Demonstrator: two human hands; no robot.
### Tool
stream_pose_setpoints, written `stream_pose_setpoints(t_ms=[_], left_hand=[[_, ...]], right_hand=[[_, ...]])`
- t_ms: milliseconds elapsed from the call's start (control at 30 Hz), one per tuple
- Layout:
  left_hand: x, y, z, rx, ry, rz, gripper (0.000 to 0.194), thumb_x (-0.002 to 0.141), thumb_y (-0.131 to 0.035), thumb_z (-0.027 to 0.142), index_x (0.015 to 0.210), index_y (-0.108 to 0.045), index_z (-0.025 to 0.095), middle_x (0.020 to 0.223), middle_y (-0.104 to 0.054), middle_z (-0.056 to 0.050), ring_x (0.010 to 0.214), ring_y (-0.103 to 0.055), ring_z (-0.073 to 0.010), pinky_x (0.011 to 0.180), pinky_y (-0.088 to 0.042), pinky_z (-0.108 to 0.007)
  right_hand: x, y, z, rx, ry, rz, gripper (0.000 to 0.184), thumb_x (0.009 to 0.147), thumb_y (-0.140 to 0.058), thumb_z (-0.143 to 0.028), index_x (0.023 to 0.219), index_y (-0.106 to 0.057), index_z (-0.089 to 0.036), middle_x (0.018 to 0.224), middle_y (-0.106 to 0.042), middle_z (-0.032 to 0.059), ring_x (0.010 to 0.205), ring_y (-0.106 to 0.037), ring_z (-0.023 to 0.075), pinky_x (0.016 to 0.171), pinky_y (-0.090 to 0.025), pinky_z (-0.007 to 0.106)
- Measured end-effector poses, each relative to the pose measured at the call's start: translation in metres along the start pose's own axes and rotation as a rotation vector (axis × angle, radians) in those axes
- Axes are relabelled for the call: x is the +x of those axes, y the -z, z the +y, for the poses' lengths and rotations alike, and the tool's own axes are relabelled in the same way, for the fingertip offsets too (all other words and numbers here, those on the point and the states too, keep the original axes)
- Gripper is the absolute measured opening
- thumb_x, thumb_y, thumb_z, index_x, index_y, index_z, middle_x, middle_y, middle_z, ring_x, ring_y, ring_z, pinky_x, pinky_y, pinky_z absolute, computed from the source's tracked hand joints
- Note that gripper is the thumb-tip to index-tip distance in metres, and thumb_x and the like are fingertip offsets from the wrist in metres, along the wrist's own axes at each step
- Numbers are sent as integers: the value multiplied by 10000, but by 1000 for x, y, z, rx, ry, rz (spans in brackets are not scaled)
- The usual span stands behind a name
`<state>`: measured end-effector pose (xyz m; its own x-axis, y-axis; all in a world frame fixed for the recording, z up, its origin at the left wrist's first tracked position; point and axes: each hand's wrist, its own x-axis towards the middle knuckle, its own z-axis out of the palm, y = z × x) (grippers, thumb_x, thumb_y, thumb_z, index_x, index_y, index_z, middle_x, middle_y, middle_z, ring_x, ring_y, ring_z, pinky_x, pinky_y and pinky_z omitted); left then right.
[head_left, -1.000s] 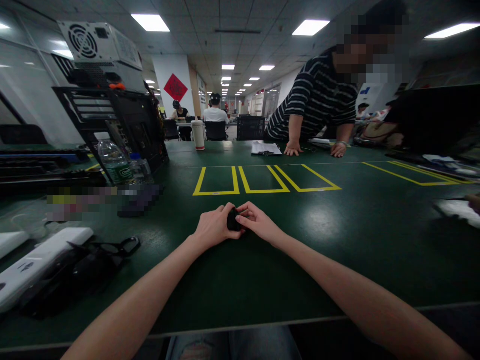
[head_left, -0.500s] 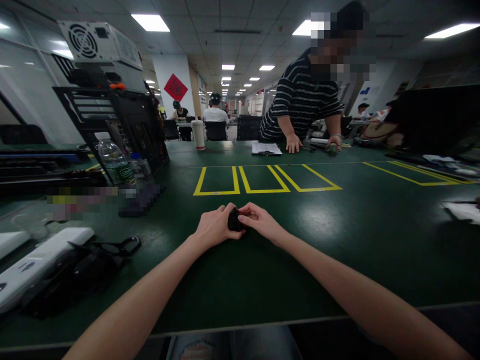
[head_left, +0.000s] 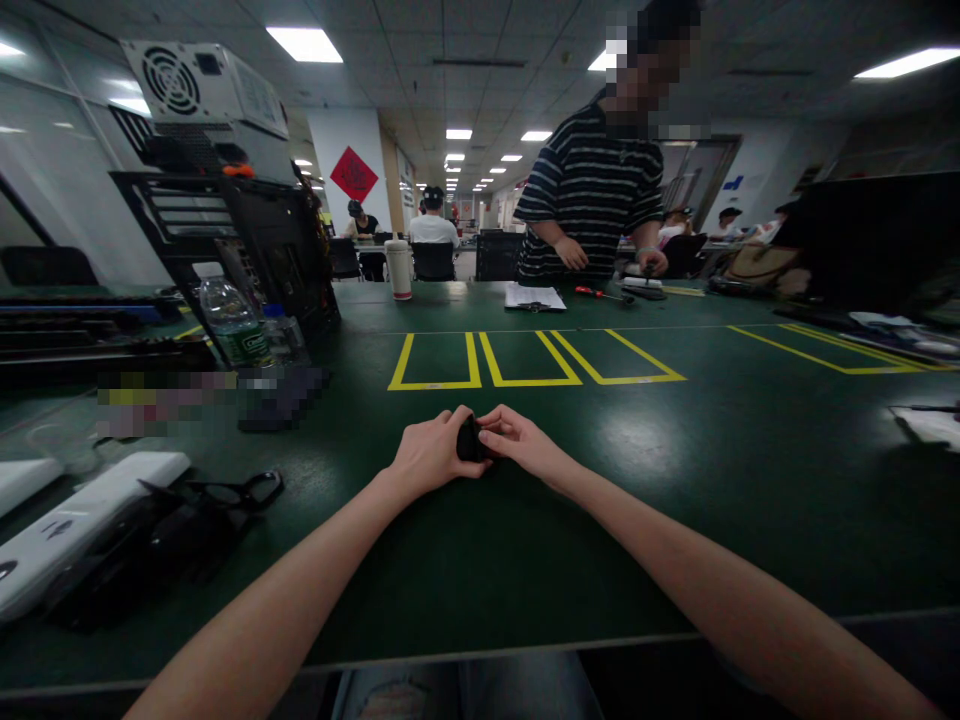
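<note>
A small black rounded object [head_left: 469,440] is held low over the green table [head_left: 465,560], in front of me; its kind I cannot make out. My left hand [head_left: 431,447] is closed around its left side, thumb below and fingers over the top. From the right, my right hand [head_left: 517,440] touches it with thumb and fingertips pinched together. Whatever sits between those right fingertips, if anything, is hidden. Whether the black object rests on the table I cannot tell.
Yellow tape outlines [head_left: 529,382] lie beyond my hands. Left are a white device [head_left: 97,510], black-framed glasses [head_left: 247,490], bottles [head_left: 232,315] and a computer case [head_left: 277,250]. A clipboard [head_left: 534,297], a red screwdriver [head_left: 596,292] and a cup [head_left: 400,268] stand or lie farther back. A person [head_left: 592,200] stands opposite.
My hands keep almost the same grip on the black object. The person opposite has straightened up, moved left and lifted a hand off the table, so the red screwdriver now shows.
</note>
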<state>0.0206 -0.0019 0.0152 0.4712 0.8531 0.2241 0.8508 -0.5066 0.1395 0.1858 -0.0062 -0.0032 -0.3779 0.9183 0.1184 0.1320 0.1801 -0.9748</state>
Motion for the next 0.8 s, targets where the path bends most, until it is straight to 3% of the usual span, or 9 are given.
stream_pose_setpoints(t_ms=[167,367,567,700,800], left_hand=[[0,0,2,3,38,-20,578,615,-490,597,1051,-391,231,904,-538,-42,775,-557,-213,607,-403,-289],[0,-2,-1,-52,-22,15,579,622,-490,595,1053,-379,225,937,-517,-42,768,-552,-209,609,-424,-307],[2,-9,-9,-279,-12,37,694,593,-587,511,1149,-285,225,1066,-431,-61,826,-538,-194,653,-453,-311],[3,-15,-17,-444,-18,96,685,545,-645,479,1084,-339,187,1071,-418,-74,911,-501,-200,703,-458,-318],[2,-18,-22,-532,-16,73,624,555,-647,460,1040,-379,172,1031,-459,-72,895,-508,-191,708,-459,-321]], right_hand=[[3,0,3,-14,-40,22,302,703,-555,-350,955,-492,-196,972,-544,36,912,-526,177,782,-445,371],[-1,2,-4,16,-45,-40,296,711,-557,-294,983,-509,-188,1018,-541,41,945,-525,176,828,-426,377],[1,2,-4,2,-49,-19,317,713,-556,-279,1011,-506,-185,1046,-535,50,970,-511,177,846,-407,384],[1,3,-4,-21,-69,-1,329,701,-572,-269,1014,-508,-187,1034,-542,47,952,-520,175,842,-409,384],[0,3,-5,-26,-74,14,325,698,-578,-261,1009,-510,-193,1036,-542,44,952,-523,173,844,-410,380]])
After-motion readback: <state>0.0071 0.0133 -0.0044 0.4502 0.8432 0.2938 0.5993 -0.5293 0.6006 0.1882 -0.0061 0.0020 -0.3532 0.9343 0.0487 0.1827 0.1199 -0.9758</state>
